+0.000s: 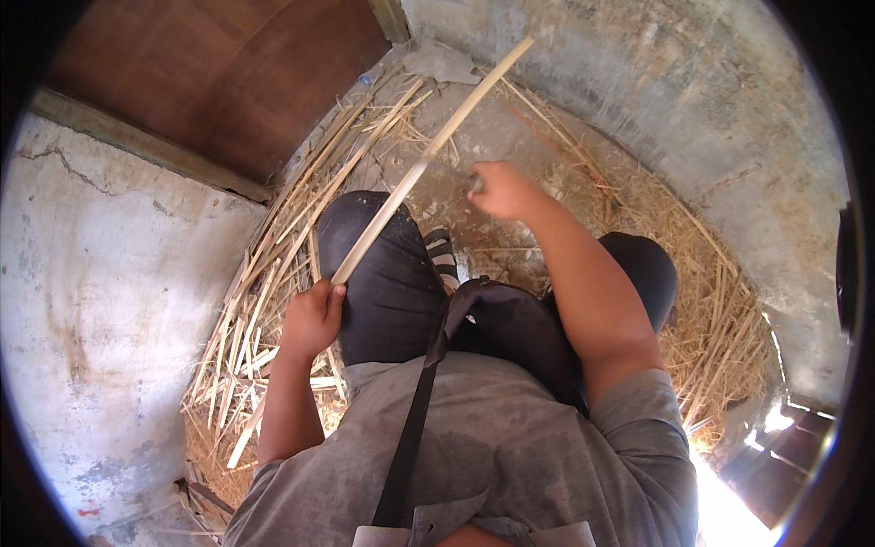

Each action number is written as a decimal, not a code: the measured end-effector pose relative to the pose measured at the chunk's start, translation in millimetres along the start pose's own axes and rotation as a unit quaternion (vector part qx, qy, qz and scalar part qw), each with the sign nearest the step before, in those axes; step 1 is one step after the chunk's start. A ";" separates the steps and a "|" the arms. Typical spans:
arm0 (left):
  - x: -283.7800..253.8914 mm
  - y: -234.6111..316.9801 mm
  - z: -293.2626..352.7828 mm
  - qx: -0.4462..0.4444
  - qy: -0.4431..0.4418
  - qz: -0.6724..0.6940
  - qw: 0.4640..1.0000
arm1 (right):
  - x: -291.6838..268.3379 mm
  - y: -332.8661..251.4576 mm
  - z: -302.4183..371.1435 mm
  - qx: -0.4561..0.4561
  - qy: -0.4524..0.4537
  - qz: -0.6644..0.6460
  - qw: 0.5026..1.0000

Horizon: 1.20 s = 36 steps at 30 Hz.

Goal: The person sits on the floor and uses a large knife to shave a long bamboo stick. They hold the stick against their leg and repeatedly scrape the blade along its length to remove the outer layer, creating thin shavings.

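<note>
Of our 2 hands, the left hand point(313, 317) clamps its fingers on 1 pale strip point(399, 196); whether the right hand point(504, 191) grips anything, we cannot tell.

Cracked whitish wall point(109, 283), mottled grey wall point(711, 118), brown panel point(228, 73), grey-brown floor point(506, 132), bright light point(727, 510)

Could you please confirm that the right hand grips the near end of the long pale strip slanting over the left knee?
Not quite: the head view shows the left hand, not the right hand, gripping the near end of the long pale strip slanting over the left knee.
</note>
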State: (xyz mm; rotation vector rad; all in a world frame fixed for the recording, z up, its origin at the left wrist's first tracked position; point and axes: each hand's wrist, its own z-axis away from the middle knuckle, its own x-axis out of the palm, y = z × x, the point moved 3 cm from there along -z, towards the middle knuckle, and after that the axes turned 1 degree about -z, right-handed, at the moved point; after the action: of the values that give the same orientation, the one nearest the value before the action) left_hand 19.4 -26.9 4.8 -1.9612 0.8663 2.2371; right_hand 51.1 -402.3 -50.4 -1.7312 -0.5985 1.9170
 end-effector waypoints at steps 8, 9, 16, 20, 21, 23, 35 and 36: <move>-2.9 5.4 -2.3 0.000 -0.004 -0.014 1.000 | -5.7 16.1 3.3 0.014 0.034 0.000 0.999; -2.8 5.8 -2.1 -0.003 -0.007 -0.021 1.000 | 0.3 -0.9 3.2 -0.012 -0.018 0.014 1.000; -3.8 14.4 2.9 -0.016 0.011 -0.071 0.997 | 0.9 -51.9 13.7 -0.087 -0.140 0.054 0.985; 2.1 15.3 0.7 -0.017 0.022 -0.070 0.997 | -7.7 22.3 -1.8 0.016 0.010 -0.008 1.000; 1.9 14.8 1.2 -0.021 0.019 -0.074 0.997 | -13.0 33.7 -1.7 0.068 0.037 -0.018 0.997; 1.0 14.9 1.1 -0.015 0.022 -0.071 0.997 | -18.4 40.0 0.4 0.113 0.069 -0.028 0.991; -2.2 14.7 1.8 -0.006 0.024 -0.067 0.997 | 3.2 -52.8 14.1 -0.078 -0.125 0.055 0.988; -1.8 15.5 1.4 -0.008 0.022 -0.067 0.997 | -0.6 -40.1 10.3 -0.069 -0.112 0.050 0.990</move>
State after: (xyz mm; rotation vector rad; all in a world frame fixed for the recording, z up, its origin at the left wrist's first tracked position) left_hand 12.6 -38.8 12.3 -2.0185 0.6998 2.1412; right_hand 43.3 -371.1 -24.3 -1.6682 -0.7562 2.2055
